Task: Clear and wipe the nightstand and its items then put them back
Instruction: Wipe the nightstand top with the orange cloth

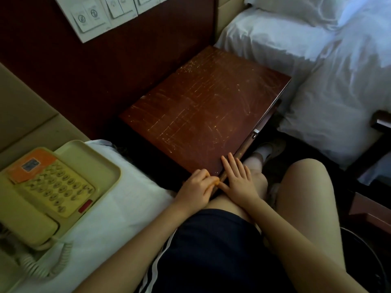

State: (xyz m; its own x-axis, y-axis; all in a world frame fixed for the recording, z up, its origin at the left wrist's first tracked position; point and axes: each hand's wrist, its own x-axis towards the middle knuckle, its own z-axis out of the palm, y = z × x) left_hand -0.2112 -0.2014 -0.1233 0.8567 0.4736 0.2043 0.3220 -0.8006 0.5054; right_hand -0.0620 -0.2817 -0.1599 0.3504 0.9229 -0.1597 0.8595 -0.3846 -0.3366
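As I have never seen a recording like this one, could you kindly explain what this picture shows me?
There is no machine here. A person works with bare hands, and the single picture comes from a camera worn on the head, looking down at the lap and hands.

The dark wooden surface with the scratched top is the nightstand. The phone is not on it: it sits in a tray on the bed to the left.

The left hand curls its fingers round a small orange thing at the nightstand's near edge. It is too small to identify, but it may be a wiping cloth. The right hand lies flat on that same edge, fingers straight, and holds nothing.
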